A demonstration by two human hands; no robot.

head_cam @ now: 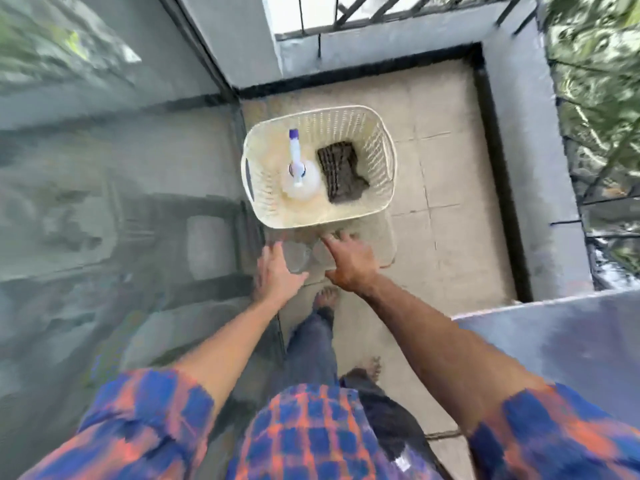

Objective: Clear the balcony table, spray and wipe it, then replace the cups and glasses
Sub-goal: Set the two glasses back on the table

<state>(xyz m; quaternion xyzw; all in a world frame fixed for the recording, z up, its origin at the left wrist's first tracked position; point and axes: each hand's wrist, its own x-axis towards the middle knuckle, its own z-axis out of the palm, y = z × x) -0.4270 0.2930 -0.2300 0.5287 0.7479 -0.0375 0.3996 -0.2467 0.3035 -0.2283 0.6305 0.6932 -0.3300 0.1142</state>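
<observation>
I am looking down at the balcony floor. Two clear glasses, the left glass (295, 258) and the right glass (320, 253), are side by side just below a cream basket (382, 157). My left hand (273, 271) has the left glass between its thumb and fingers. My right hand (349, 261) holds the right glass the same way, its index finger stretched over the rim. Both glasses are blurred. In the basket a spray bottle (297, 168) with a purple tip stands beside a dark folded cloth (341, 171).
A clear plastic tray (382, 244) lies on the tiles under my right hand. A glass door (104, 202) fills the left side. The grey parapet (519, 133) and railing bound the far and right sides. A grey table corner (554, 341) juts in at the right. My bare feet (325, 296) stand below my hands.
</observation>
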